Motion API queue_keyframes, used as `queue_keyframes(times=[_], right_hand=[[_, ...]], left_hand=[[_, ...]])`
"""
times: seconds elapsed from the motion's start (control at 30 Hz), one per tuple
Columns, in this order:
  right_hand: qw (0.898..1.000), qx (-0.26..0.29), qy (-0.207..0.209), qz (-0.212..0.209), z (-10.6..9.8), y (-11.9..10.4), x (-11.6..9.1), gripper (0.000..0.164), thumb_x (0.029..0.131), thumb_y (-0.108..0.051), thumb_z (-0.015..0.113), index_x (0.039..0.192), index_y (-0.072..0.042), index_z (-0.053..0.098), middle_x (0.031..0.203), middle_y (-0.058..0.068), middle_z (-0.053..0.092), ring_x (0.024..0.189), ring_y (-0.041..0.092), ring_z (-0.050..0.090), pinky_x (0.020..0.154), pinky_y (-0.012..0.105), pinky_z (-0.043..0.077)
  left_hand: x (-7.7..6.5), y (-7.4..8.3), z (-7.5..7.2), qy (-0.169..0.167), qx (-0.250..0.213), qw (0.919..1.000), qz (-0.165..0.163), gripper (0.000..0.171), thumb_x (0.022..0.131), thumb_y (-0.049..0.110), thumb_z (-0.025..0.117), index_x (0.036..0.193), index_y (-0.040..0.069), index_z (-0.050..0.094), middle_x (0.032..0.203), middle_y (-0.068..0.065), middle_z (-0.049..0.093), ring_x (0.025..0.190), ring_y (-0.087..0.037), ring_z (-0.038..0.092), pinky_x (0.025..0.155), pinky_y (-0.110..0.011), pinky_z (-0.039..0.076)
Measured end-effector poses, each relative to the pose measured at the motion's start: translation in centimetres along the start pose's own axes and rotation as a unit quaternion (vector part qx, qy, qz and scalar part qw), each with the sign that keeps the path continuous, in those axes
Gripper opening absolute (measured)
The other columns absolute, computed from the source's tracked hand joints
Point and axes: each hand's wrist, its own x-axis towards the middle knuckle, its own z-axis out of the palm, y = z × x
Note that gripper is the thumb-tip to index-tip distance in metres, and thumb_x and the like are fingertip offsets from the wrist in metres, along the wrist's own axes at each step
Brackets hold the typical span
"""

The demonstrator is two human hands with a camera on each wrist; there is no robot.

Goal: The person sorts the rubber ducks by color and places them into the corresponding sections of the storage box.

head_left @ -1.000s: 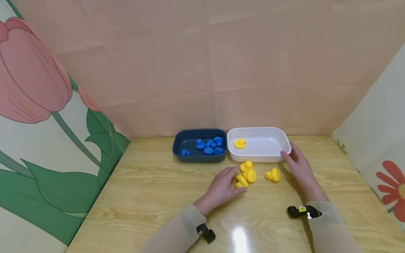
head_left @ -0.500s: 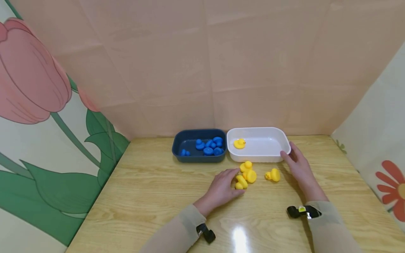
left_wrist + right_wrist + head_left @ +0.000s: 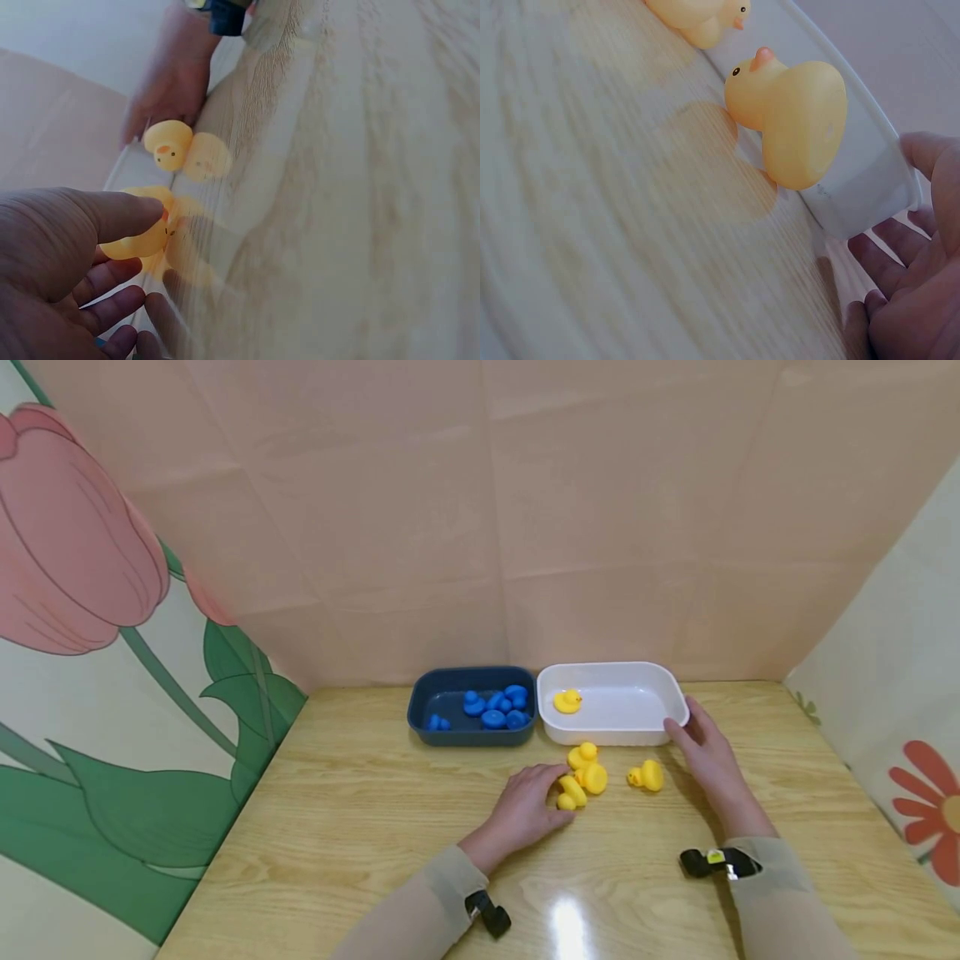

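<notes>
My left hand (image 3: pixel 525 806) curves its thumb and fingers around a tipped yellow rubber duck (image 3: pixel 573 792); in the left wrist view its thumb overlaps the duck (image 3: pixel 135 244), and firm contact is not clear. The duck lies against two more yellow ducks (image 3: pixel 595 778) in front of the white tray (image 3: pixel 615 737). My right hand (image 3: pixel 708 752) holds the tray's right front corner, thumb at the rim and fingers round the end wall. Between the hands, a separate yellow duck (image 3: pixel 647 775) lies on its side. One yellow duck (image 3: pixel 567 701) sits inside the tray.
Left of the white tray, and close beside it, stands a dark blue tray (image 3: pixel 472 737) with several blue ducks (image 3: pixel 495 719). Both trays are near the beige backdrop (image 3: pixel 390 568) at the back of the wooden table (image 3: pixel 360 793).
The left thumb and fingers have drawn slightly closer together, and the thumb tip has shifted a little left. The ducks, both trays and the right hand stay where they were.
</notes>
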Motion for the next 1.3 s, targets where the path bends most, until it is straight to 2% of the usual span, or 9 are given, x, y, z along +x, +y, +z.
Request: queue_keyframes(times=[0.67,0.97,1.3], right_hand=[[1.000,0.004,-0.003,0.003,0.1,0.3,-0.1,0.100,0.108,-0.072,0.050,0.178,-0.025,-0.004,0.184,0.017,0.006,0.166,0.050,0.011,0.127,0.074,0.018],[1.000,0.006,-0.001,0.004,0.0,0.3,0.0,0.102,0.107,-0.073,0.051,0.178,-0.026,-0.003,0.184,0.016,0.007,0.166,0.049,0.012,0.127,0.074,0.017],[1.000,0.003,0.000,0.004,-0.1,0.0,0.1,0.102,0.107,-0.073,0.051,0.178,-0.026,-0.004,0.184,0.016,0.007,0.166,0.048,0.012,0.127,0.073,0.019]], left_hand=[[-0.2,0.1,0.0,0.002,-0.003,1.0000,-0.002,0.059,0.099,0.036,0.087,0.151,0.022,0.064,0.148,0.008,0.066,0.132,-0.013,0.058,0.119,-0.038,0.044],[-0.2,0.3,-1.0,0.018,-0.027,0.9994,-0.012,0.059,0.099,0.035,0.087,0.150,0.021,0.062,0.145,0.008,0.066,0.125,-0.014,0.058,0.113,-0.036,0.049],[0.3,0.6,-2.8,0.054,-0.054,0.9969,-0.018,0.055,0.099,0.034,0.087,0.146,0.023,0.062,0.145,0.006,0.067,0.130,-0.017,0.059,0.115,-0.041,0.050]])
